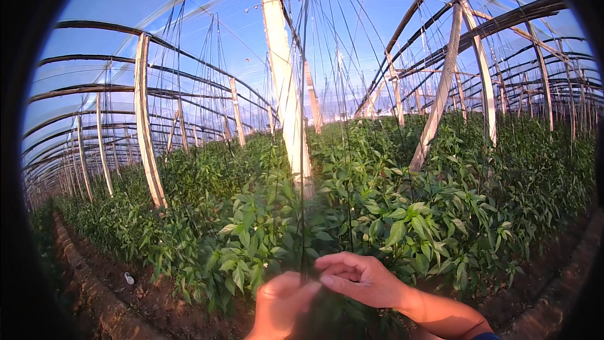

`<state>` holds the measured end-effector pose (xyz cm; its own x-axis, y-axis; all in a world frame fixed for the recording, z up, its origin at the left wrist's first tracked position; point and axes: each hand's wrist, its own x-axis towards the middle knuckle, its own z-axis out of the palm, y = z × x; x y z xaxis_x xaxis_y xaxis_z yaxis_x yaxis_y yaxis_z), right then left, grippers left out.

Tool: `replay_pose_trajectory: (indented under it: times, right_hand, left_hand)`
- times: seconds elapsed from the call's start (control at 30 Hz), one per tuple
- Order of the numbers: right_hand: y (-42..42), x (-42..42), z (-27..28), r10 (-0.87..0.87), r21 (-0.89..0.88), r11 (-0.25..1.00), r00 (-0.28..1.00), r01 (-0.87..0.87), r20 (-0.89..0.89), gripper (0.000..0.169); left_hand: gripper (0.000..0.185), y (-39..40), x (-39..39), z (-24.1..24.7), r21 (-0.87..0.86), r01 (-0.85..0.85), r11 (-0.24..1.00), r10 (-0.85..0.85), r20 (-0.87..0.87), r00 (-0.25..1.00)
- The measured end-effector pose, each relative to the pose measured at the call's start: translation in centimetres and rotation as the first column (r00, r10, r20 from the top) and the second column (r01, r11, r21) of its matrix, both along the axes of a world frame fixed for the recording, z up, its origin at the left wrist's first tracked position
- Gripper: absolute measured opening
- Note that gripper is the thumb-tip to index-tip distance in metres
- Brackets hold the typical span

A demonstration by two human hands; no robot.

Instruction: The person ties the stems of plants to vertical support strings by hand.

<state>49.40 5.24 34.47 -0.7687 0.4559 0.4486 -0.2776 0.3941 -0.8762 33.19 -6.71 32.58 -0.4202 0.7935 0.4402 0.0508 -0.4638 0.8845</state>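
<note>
Dark strings (303, 151) hang from the overhead frame down to my two hands at the bottom centre. My left hand (285, 300), somewhat blurred, is at the lower end of the strings, its fingers bent around them. Close beside it on the right, my right hand (351, 276) has curled fingers, with thumb and index tips near the strings; whether it pinches one cannot be made out. Leafy green pepper plants (417, 226) stand just behind and around both hands. A few small white flowers show among the leaves.
A pale wooden post (283, 75) rises just beyond the hands, and a slanting post (439, 89) stands to the right. Dark curved poles (188, 56) carry clear plastic film overhead. A soil furrow (141, 307) with a small white object (129, 278) runs at lower left.
</note>
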Motion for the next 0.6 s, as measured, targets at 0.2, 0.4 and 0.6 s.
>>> replay_pose_trajectory:
  times: [0.2, 0.4, 0.6]
  right_hand:
    - [1.2, -1.9, 0.8, 0.142, -0.355, 0.921, 0.987, -0.160, -0.077, 0.039]
    - [0.9, -1.9, 1.2, 0.117, -0.213, 0.967, 0.987, -0.138, -0.110, 0.027]
    - [2.3, -1.6, 0.0, 0.056, -0.320, 0.942, 0.988, -0.101, -0.146, 0.025]
  left_hand:
    - [0.009, 2.8, 0.2, -1.9, 0.055, 0.009, 0.998, -0.007, -0.035, 0.999]
    - [0.017, 2.7, 0.7, -1.5, -0.004, 0.026, 1.000, -0.026, -0.005, 1.000]
    - [0.023, 3.1, 1.5, -1.9, 0.070, 0.045, 0.997, -0.048, 0.051, 0.997]
